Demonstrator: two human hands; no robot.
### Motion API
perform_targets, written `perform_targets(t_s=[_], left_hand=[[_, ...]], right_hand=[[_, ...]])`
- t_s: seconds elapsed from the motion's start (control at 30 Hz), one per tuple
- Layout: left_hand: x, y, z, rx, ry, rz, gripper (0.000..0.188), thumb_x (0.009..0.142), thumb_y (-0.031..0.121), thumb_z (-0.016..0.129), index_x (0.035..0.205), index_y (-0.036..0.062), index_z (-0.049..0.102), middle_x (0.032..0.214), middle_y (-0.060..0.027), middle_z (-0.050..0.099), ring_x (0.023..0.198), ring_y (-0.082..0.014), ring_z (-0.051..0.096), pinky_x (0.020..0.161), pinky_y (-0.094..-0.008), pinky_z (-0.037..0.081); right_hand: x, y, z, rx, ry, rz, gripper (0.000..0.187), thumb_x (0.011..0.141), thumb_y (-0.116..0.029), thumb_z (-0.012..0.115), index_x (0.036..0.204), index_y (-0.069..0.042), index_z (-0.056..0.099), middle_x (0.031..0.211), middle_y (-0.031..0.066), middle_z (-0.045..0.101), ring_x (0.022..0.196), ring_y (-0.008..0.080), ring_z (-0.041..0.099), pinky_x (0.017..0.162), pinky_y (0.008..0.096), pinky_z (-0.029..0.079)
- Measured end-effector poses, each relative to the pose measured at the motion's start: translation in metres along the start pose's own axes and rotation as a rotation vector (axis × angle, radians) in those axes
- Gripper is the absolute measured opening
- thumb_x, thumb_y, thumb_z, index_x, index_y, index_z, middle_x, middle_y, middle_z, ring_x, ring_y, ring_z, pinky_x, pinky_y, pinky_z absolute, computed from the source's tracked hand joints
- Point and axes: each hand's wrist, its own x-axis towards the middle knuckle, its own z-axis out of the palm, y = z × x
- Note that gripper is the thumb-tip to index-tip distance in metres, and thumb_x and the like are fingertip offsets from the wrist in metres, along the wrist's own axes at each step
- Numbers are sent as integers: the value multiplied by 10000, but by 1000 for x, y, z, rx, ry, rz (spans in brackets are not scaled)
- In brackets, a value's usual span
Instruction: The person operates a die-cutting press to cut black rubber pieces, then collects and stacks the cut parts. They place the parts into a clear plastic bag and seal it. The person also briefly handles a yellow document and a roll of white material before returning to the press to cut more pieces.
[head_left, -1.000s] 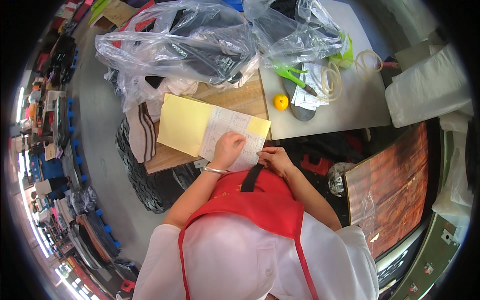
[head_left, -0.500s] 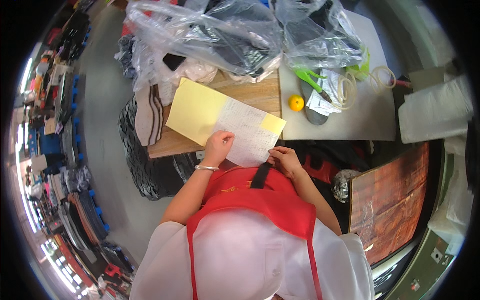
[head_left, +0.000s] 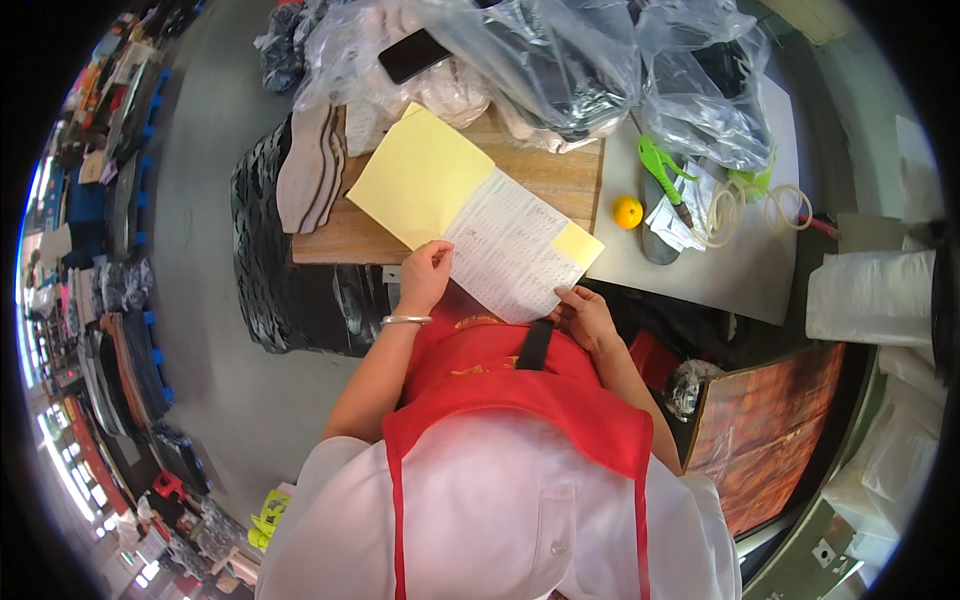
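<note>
An open notebook (head_left: 505, 245) lies tilted across the near edge of the table. One side is plain yellow; the other is a white page full of handwriting with a small yellow patch near its right end. My left hand (head_left: 428, 275), with a bracelet at the wrist, is closed in a pinch at the notebook's near edge, beside the fold. Around the page's near right corner, my right hand (head_left: 587, 315) grips with thumb and fingers. Part of its fingers is hidden under the paper.
A phone (head_left: 414, 56) rests on plastic-wrapped goods at the back. Right of the notebook are an orange fruit (head_left: 627, 212), a green air blow gun (head_left: 660, 165) with a coiled hose (head_left: 724, 215), and papers (head_left: 684, 215). Grey insole-shaped sheets (head_left: 308, 170) lie at left.
My left hand has gone from lying over the written page to the notebook's near edge by the fold. My right hand keeps its hold on the corner. The whole view has shifted slightly.
</note>
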Motion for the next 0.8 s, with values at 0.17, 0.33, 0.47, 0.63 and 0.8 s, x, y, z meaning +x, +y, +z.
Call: perform_targets(t_s=[0.17,0.33,0.47,0.63,0.8], left_hand=[[-15,-17,-2,51,10,-89,142,841,116,647,957,35,653,781,-111,690,684,-184,665,622,-303,511],[-25,-22,9,83,-124,-203,173,861,121,648,975,24,561,788,-107,666,680,-190,668,621,-317,525],[-33,-18,22,-688,-169,-668,237,875,65,631,1045,7,476,957,-141,629,810,-230,659,723,-373,552],[-44,-19,26,-1238,11,-922,277,871,36,642,1084,47,465,1062,-124,607,978,-221,613,872,-388,515],[-50,-19,22,-1413,-312,-1001,195,883,46,632,1055,72,543,1034,-69,625,983,-195,605,908,-371,492]], right_hand=[[1,2,2,-39,48,23,84,887,-106,635,905,-29,605,818,81,649,712,195,623,676,332,526],[3,2,-3,-52,62,51,75,888,-112,621,902,-41,603,839,80,650,729,199,629,717,343,539],[5,2,-8,-111,78,66,92,881,-119,633,900,-35,600,835,84,653,726,202,631,716,339,542],[-8,-9,3,-679,441,-369,189,835,-99,676,944,29,589,780,93,655,676,179,620,665,298,521],[-23,-30,53,-1091,295,-1086,137,769,-24,691,889,-12,625,798,115,634,713,224,625,662,327,505]])
